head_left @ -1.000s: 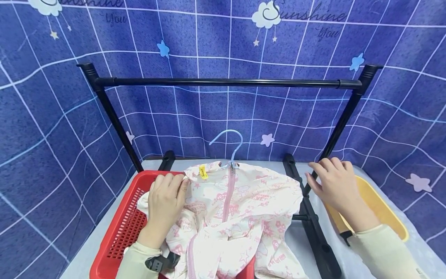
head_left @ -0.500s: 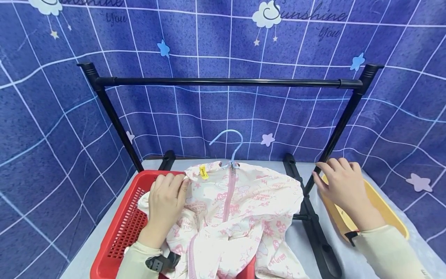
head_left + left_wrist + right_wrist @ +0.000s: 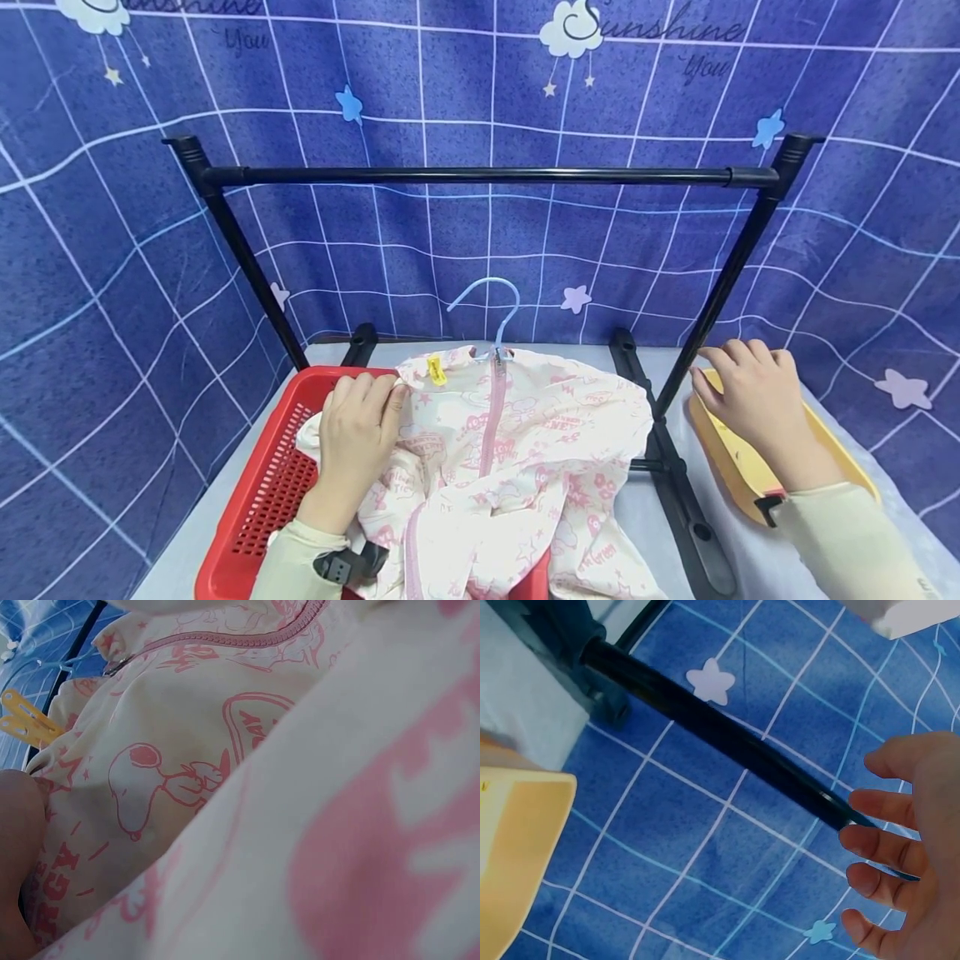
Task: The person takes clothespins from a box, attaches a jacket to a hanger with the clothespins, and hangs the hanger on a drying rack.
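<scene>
A white zip-up jacket point(image 3: 555, 408) with pink print lies over a red basket, its upper part spread on a light-blue hanger point(image 3: 517, 302) whose hook sticks up at the collar. One yellow clothespin point(image 3: 437, 370) is clipped on the jacket's left shoulder, and the left wrist view shows this clothespin point(image 3: 30, 724) close up. My left hand point(image 3: 358, 437) pinches the shoulder fabric just beside it. Over a yellow bin point(image 3: 851, 462) on the right, my right hand point(image 3: 761, 408) hovers with relaxed fingers point(image 3: 881, 844) and holds nothing.
A black garment rack point(image 3: 480, 176) stands behind the jacket, its crossbar high and its feet on the pale tabletop point(image 3: 637, 525). The red basket point(image 3: 243, 475) sits at the left. A blue patterned curtain point(image 3: 480, 100) hangs behind everything.
My right hand has drifted to the right, farther over the yellow bin. My left hand, the jacket and the clothespin stay as they were.
</scene>
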A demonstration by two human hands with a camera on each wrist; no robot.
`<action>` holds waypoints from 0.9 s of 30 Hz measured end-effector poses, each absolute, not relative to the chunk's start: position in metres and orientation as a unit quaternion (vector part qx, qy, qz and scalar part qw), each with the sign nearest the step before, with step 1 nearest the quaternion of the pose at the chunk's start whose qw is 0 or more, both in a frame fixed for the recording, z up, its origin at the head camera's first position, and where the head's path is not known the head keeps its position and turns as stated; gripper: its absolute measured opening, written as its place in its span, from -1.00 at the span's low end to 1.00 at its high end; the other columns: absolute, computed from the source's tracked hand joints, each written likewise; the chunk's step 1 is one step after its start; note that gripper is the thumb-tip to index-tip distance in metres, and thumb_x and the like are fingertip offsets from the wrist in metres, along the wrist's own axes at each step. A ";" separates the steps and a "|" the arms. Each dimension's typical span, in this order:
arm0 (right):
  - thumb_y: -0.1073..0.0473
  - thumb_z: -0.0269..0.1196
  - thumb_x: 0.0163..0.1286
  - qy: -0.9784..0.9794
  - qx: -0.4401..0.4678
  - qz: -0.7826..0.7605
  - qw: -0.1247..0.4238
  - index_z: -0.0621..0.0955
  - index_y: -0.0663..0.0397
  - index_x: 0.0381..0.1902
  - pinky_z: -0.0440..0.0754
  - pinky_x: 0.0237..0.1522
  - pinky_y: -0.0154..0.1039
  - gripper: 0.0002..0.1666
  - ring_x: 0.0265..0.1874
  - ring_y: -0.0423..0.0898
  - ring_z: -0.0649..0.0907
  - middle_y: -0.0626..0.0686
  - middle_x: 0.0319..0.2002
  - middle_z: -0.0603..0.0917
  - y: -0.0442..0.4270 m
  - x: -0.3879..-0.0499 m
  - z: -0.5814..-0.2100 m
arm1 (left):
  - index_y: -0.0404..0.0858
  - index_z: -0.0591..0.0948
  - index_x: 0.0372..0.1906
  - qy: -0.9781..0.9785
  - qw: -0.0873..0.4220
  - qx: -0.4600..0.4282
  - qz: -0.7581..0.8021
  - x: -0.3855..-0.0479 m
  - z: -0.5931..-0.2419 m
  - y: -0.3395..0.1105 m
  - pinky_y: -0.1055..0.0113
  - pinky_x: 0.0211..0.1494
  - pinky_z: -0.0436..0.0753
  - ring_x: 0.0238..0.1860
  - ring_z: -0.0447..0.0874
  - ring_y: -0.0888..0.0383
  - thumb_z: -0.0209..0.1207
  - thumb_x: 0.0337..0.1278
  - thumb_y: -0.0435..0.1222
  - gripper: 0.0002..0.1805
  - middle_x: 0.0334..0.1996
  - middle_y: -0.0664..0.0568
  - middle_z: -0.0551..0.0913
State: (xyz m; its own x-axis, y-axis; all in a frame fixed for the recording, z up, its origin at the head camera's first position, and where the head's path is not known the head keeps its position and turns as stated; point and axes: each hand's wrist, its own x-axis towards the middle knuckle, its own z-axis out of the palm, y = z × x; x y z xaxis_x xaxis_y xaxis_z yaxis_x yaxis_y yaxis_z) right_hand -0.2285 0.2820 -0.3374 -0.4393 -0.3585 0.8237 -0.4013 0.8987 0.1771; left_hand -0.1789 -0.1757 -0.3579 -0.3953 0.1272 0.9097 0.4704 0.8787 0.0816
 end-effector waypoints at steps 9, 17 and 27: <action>0.09 0.20 0.16 -0.904 0.169 0.015 0.392 0.65 0.25 -0.20 0.33 -0.33 0.19 -0.65 -0.30 0.29 0.51 0.28 -0.33 0.60 0.292 -0.223 -0.337 | -0.28 0.59 -0.30 -0.810 0.530 -0.184 -0.170 -0.180 -0.358 -0.176 0.14 -0.44 0.28 -0.47 0.35 -0.06 -0.15 0.57 -0.01 -0.51 -0.54 -0.06 0.44; 0.12 0.24 0.18 -0.924 0.143 0.021 0.354 0.63 0.26 -0.18 0.32 -0.28 0.23 -0.67 -0.26 0.30 0.51 0.29 -0.29 0.61 0.304 -0.226 -0.339 | -0.29 0.59 -0.29 -0.817 0.521 -0.180 -0.171 -0.179 -0.358 -0.175 0.14 -0.42 0.30 -0.44 0.37 -0.06 -0.16 0.57 0.00 -0.49 -0.52 -0.08 0.47; 0.10 0.26 0.29 -0.957 0.106 0.014 0.268 0.60 0.33 -0.09 0.32 -0.24 0.24 -0.62 -0.18 0.32 0.50 0.34 -0.21 0.60 0.317 -0.233 -0.347 | -0.30 0.59 -0.30 -0.817 0.519 -0.179 -0.175 -0.179 -0.359 -0.175 0.12 -0.41 0.32 -0.44 0.38 -0.09 -0.15 0.57 -0.01 -0.50 -0.52 -0.09 0.48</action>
